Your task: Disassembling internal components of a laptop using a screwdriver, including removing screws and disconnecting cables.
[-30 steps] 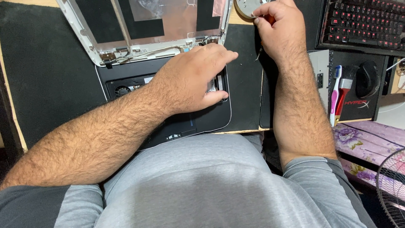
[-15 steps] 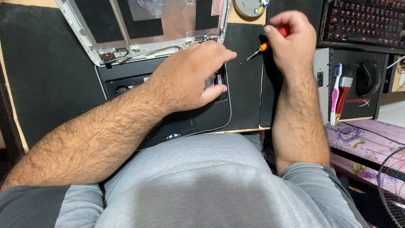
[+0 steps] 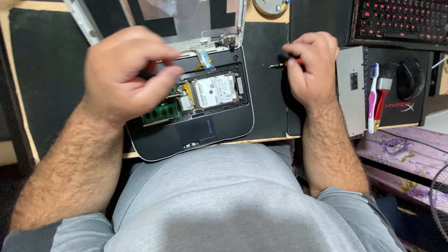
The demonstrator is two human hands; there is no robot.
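An opened small laptop (image 3: pixel 200 128) lies on a black mat with its keyboard cover off. Its silver hard drive (image 3: pixel 215 91), a green memory stick (image 3: pixel 161 113) and a flat ribbon cable are exposed. The stripped screen lid (image 3: pixel 186 18) leans back behind the laptop. My left hand (image 3: pixel 121 70) hovers over the laptop's left part, fingers curled and thumb pressed to the index finger; nothing shows clearly in it. My right hand (image 3: pixel 312 70) is to the right of the laptop, holding a small orange-handled screwdriver (image 3: pixel 280 65) whose tip points left toward the hinge.
Right of the mat (image 3: pixel 46 70) are a silver metal panel (image 3: pixel 351 88), a pink toothbrush (image 3: pixel 372 98), a red-handled brush (image 3: pixel 383 93) and a black mouse (image 3: pixel 409 78). A red-lit keyboard (image 3: pixel 401 21) sits top right, a round dish (image 3: pixel 270 5) at the top edge. A fan grille (image 3: pixel 438 196) shows low right.
My left hand has lifted off the laptop base and curled up, uncovering the drive and memory. My right hand came down from the round dish with the screwdriver and now sits lower beside the laptop.
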